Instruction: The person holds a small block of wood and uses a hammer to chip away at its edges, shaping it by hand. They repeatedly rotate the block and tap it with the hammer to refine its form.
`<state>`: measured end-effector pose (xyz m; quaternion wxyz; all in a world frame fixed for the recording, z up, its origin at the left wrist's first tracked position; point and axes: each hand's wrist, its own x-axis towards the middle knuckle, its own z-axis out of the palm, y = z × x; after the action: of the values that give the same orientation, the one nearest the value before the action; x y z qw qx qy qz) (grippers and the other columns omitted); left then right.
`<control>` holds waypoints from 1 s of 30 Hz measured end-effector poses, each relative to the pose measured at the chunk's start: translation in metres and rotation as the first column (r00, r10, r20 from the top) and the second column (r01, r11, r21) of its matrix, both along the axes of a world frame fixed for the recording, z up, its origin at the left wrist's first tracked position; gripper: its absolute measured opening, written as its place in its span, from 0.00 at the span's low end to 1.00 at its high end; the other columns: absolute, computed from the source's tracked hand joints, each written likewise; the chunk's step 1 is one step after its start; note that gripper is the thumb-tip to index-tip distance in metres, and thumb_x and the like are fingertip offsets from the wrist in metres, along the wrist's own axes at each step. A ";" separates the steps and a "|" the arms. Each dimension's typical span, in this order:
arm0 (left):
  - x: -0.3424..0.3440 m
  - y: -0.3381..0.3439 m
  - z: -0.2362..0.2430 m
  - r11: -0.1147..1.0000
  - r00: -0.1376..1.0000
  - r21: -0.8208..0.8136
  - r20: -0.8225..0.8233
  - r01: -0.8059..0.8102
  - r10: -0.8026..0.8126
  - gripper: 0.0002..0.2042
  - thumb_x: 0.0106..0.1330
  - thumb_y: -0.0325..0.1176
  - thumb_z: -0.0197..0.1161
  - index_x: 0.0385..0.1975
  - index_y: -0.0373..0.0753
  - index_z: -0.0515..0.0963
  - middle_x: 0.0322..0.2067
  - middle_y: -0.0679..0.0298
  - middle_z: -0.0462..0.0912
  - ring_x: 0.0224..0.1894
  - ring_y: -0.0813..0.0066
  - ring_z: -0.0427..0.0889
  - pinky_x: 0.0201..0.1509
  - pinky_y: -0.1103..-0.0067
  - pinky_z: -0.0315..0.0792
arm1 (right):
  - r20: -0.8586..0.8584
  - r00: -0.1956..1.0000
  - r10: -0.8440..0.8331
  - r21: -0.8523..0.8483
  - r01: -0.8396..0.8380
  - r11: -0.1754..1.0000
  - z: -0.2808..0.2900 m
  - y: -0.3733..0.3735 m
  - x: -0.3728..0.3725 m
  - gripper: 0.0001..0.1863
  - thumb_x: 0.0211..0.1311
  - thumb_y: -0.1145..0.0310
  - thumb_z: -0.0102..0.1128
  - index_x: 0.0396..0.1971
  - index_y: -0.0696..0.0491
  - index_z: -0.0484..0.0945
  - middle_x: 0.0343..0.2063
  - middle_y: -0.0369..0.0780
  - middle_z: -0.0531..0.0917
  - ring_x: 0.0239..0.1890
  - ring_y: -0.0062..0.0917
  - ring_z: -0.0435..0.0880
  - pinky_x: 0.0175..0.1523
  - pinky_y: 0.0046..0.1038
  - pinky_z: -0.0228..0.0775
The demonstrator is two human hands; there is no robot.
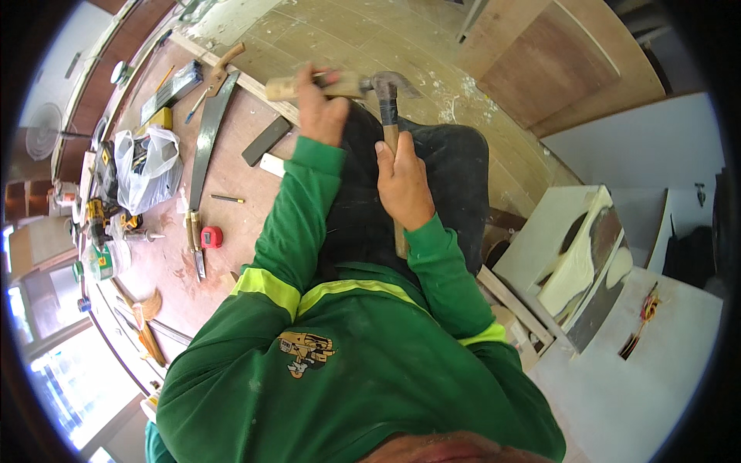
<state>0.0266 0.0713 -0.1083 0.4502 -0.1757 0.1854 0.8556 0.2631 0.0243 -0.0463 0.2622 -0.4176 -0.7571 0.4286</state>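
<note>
My left hand [322, 114], a little blurred, is closed around a pale wooden block [281, 89] with a dark and reddish part near its middle; its exact kind is unclear. In my right hand [406, 187] is a claw hammer [388, 108] with a wooden handle and black wrapping below the head. The handle points up and away from me, thumb along it. The hammer's head is at the right end of the block; whether they touch I cannot tell. Both are above my dark-clothed lap.
On the worktable [231, 166] at left lie a handsaw [208, 143], a dark flat block [266, 141], a pencil [228, 199], a red tape measure [211, 237], a white plastic bag [148, 174] and a yellow drill [96, 216]. White cabinet pieces [556, 247] stand at right.
</note>
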 end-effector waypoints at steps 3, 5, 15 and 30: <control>-0.010 0.001 0.016 1.000 0.979 -0.004 -0.203 0.001 -0.002 0.10 0.79 0.38 0.64 0.39 0.40 0.77 0.34 0.63 0.81 0.41 0.61 0.84 0.60 0.53 0.81 | -0.233 0.964 -0.124 -0.184 0.082 0.980 0.002 0.019 0.007 0.15 0.83 0.57 0.54 0.45 0.54 0.68 0.26 0.50 0.81 0.24 0.49 0.82 0.28 0.49 0.72; 0.008 -0.008 0.023 0.997 0.972 0.011 -0.223 -0.076 0.077 0.08 0.78 0.36 0.65 0.37 0.41 0.77 0.33 0.64 0.80 0.39 0.66 0.83 0.58 0.57 0.83 | -0.398 0.888 -0.228 -0.465 0.019 0.885 0.042 0.024 0.019 0.15 0.84 0.55 0.54 0.45 0.51 0.69 0.22 0.31 0.70 0.15 0.12 0.69 0.18 0.23 0.64; 0.090 -0.057 0.073 0.968 -0.306 -0.068 -0.952 0.242 0.010 0.12 0.62 0.25 0.80 0.41 0.36 0.82 0.40 0.60 0.87 0.44 0.69 0.87 0.50 0.69 0.83 | -0.566 0.747 -0.349 -0.757 -0.303 0.579 -0.026 0.046 0.020 0.14 0.84 0.54 0.55 0.51 0.50 0.73 0.27 0.32 0.72 0.15 0.13 0.66 0.18 0.22 0.63; 0.110 -0.054 0.015 0.955 -0.280 -0.242 -0.941 0.170 -0.189 0.28 0.48 0.30 0.85 0.51 0.40 0.80 0.46 0.60 0.87 0.49 0.64 0.88 0.65 0.65 0.79 | -0.587 0.689 -0.425 -0.804 -0.435 0.405 -0.067 0.043 0.022 0.27 0.64 0.79 0.53 0.65 0.54 0.74 0.34 0.32 0.80 0.19 0.15 0.74 0.20 0.20 0.68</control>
<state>0.1365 0.0178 -0.0938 0.2511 0.5922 0.4963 0.5830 0.2851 0.0671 -0.1131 0.2633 -0.2802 -0.2243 0.8955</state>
